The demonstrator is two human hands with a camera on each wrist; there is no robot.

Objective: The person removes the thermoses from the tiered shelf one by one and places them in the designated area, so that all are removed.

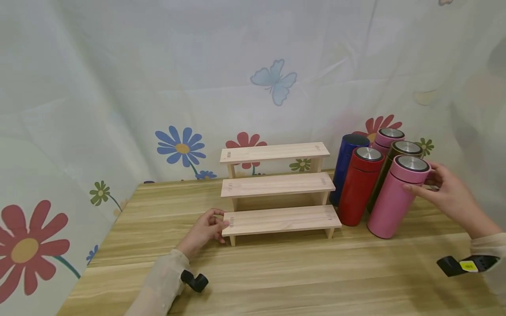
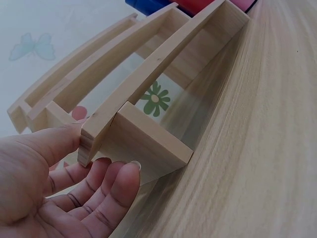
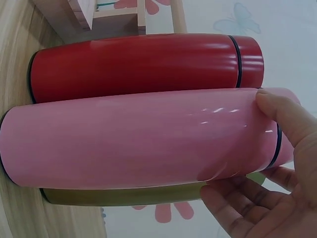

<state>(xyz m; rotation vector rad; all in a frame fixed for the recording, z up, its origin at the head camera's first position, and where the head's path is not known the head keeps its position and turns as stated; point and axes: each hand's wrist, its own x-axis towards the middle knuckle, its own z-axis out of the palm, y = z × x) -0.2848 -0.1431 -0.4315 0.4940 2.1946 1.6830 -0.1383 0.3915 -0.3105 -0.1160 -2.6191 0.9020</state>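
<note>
A three-step wooden display stand (image 1: 276, 186) is on the table. My left hand (image 1: 206, 228) pinches the left end of its lowest step, thumb on the board's end (image 2: 88, 141) and fingers curled below. To the right, my right hand (image 1: 450, 195) holds the front pink thermos flask (image 1: 395, 199) near its silver-topped lid, thumb on one side and fingers round the other. That flask stands upright on the table. A red flask (image 1: 361, 188) is beside it, with an olive flask (image 3: 124, 195) behind.
A blue flask (image 1: 345, 162) and a second pink flask (image 1: 381, 139) stand at the back of the group, close to the stand's right end. Behind the wood-grain table (image 1: 276, 276) hangs a white cloth (image 1: 221, 79) printed with flowers and a butterfly.
</note>
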